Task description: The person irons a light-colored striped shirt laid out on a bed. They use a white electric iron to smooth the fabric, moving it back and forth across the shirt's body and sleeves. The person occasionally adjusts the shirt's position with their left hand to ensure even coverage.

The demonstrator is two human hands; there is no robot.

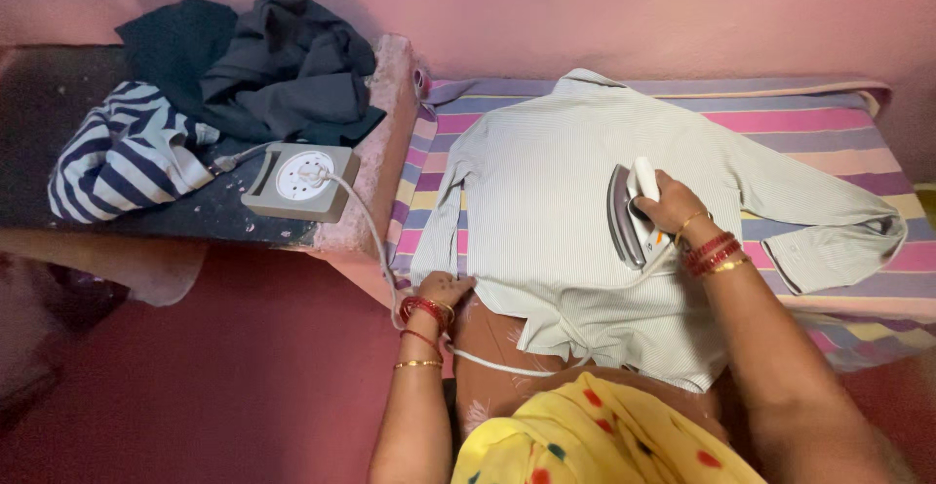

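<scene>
Right hand (pixel 673 209) grips iron (pixel 626 219); left hand (pixel 447 289) pinches shirt (pixel 546 201) near socket box (pixel 298 181).

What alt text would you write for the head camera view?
A person's right hand presses an electric iron on a pale shirt spread over a striped cloth; the left hand holds the shirt's hem.

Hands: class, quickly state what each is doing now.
Left hand: fingers pinching the shirt hem.
Right hand: closed on the iron handle.
</scene>
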